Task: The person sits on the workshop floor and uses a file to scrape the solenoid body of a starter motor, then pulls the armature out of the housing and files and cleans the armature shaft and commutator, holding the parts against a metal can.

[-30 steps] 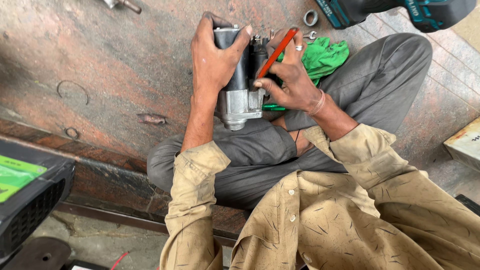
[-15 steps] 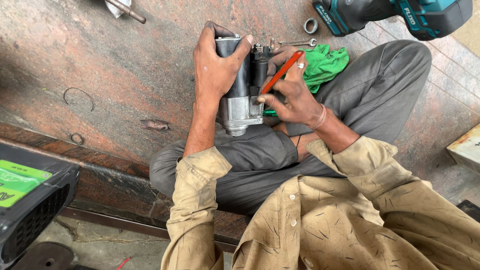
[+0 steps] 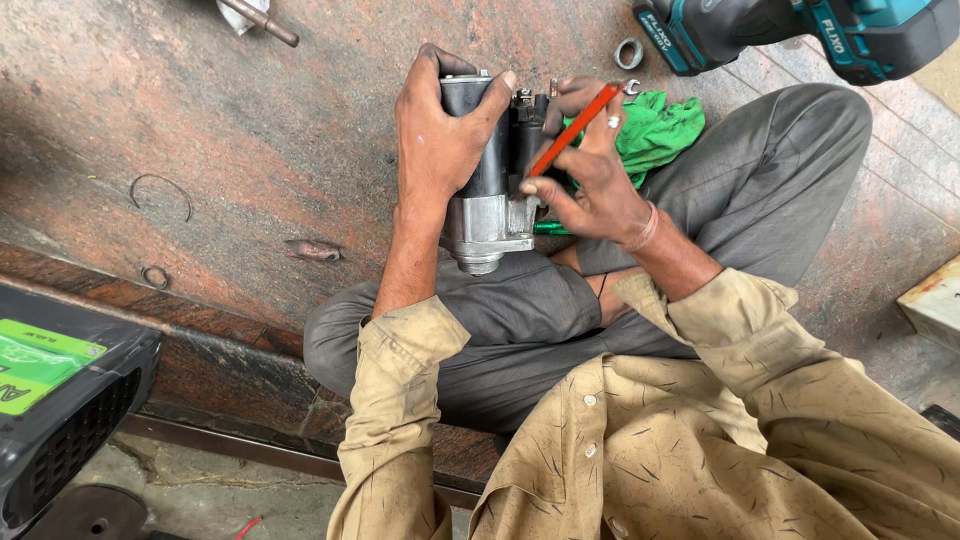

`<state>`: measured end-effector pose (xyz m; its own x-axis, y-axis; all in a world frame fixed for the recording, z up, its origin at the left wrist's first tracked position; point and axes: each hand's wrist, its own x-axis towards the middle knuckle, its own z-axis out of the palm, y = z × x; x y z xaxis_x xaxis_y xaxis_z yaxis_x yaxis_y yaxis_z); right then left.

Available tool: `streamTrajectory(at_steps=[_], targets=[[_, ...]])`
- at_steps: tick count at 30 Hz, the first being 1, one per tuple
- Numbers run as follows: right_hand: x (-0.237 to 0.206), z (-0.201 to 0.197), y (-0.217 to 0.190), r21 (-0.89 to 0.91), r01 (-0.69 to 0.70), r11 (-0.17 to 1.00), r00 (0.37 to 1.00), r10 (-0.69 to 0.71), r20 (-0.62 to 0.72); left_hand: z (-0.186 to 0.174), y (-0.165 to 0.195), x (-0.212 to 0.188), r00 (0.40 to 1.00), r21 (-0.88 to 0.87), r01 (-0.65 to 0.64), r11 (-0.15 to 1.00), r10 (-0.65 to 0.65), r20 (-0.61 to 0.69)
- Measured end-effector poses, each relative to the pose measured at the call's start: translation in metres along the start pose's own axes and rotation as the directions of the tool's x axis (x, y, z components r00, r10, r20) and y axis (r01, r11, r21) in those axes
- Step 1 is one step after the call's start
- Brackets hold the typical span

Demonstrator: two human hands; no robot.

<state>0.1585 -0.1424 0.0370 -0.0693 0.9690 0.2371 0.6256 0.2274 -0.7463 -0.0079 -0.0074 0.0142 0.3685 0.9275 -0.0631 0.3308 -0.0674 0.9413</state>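
Barely shifted since before: left hand [image 3: 440, 140] still clamped round motor [image 3: 487, 180] over lap, right hand [image 3: 590, 185] pinching red screwdriver [image 3: 575, 130] at its side. Housing still assembled; fastener work ongoing, far from finished.

I am looking down on a reddish-brown stone floor [image 3: 250, 130]. Lying directly on it: a wire ring [image 3: 160, 192], a smaller ring [image 3: 155, 276], a metal sleeve [image 3: 629, 52], a teal-and-black power tool [image 3: 800, 30], a green rag [image 3: 655, 130] and a metal rod [image 3: 262, 20].
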Motion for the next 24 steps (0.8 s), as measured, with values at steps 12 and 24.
streamTrajectory(at_steps=[12,24], targets=[[-0.003,-0.002,-0.001,-0.096,-0.067,0.993,0.997,0.069,0.023,0.002,-0.004,0.001,1.0,-0.001,-0.015,1.0,0.015,0.011],[-0.017,0.008,-0.011,-0.069,-0.104,0.992,0.994,0.105,0.012,0.002,-0.012,0.0,0.999,0.016,-0.044,0.999,0.044,0.003]])
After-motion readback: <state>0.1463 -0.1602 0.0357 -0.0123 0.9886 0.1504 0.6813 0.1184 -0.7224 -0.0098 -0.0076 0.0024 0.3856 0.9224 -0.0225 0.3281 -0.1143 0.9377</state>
